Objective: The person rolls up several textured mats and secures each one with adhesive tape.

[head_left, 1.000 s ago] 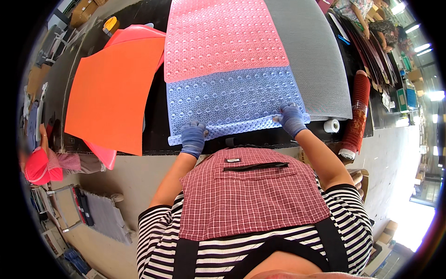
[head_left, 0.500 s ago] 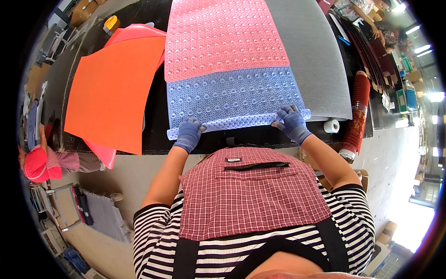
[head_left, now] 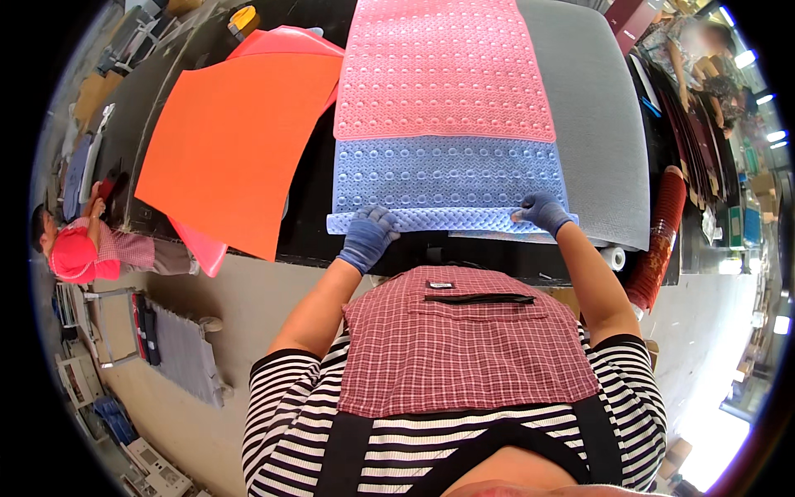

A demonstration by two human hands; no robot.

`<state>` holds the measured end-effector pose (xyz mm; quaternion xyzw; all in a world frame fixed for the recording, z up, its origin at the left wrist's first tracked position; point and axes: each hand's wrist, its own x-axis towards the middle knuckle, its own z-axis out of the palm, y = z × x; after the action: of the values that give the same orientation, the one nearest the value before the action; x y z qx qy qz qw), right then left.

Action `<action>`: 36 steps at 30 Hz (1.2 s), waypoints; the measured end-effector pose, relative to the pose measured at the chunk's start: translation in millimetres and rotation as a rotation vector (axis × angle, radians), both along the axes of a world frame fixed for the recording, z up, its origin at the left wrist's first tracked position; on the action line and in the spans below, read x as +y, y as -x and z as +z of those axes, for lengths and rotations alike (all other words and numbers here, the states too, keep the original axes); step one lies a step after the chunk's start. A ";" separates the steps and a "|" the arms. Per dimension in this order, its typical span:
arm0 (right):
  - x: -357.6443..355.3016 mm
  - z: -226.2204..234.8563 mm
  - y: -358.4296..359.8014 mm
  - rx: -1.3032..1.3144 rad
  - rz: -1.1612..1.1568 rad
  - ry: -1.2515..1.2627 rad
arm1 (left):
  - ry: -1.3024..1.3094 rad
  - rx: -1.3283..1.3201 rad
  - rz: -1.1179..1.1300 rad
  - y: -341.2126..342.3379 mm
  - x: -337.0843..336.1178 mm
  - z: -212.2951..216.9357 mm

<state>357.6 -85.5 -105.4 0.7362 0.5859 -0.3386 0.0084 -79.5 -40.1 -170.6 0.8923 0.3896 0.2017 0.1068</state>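
A blue plastic mat (head_left: 447, 170) with raised round bumps lies before me, its near edge rolled into a tight tube. My left hand (head_left: 369, 238), in a blue knit glove, is closed over the left part of the roll. Toward the right end, my right hand (head_left: 543, 214), gloved the same way, grips the roll between thumb and curled fingers. A pink bumped mat (head_left: 443, 74) lies across the far part of the blue one. Beneath and to the right spreads a grey textured mat (head_left: 600, 124).
To the left, an orange sheet (head_left: 236, 141) overlaps pinkish-red sheets on the black table (head_left: 310, 207). A white roll (head_left: 614, 258) and a red wrapped roll (head_left: 662, 228) lie right. A person (head_left: 83, 248) is at far left; other people are at upper right.
The near edge of the blue mat is rolled slightly farther away from me, with both hands still on it. My view has shifted, so the table's contents appear farther right.
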 end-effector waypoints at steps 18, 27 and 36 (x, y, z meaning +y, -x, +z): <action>57.0 -4.3 8.4 0.013 0.161 -0.140 | 0.040 0.028 -0.033 -27.7 60.2 16.8; 28.9 -14.4 53.3 -0.135 0.208 -0.636 | 0.399 0.221 -0.070 -30.2 116.1 25.6; 96.0 -21.6 17.0 0.245 0.099 -0.216 | 0.034 0.035 -0.013 -52.1 107.2 12.9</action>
<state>340.6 10.5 -127.0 0.6564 0.6510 -0.3600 -0.1253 -27.4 67.1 -157.7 0.8964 0.3888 0.1785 0.1163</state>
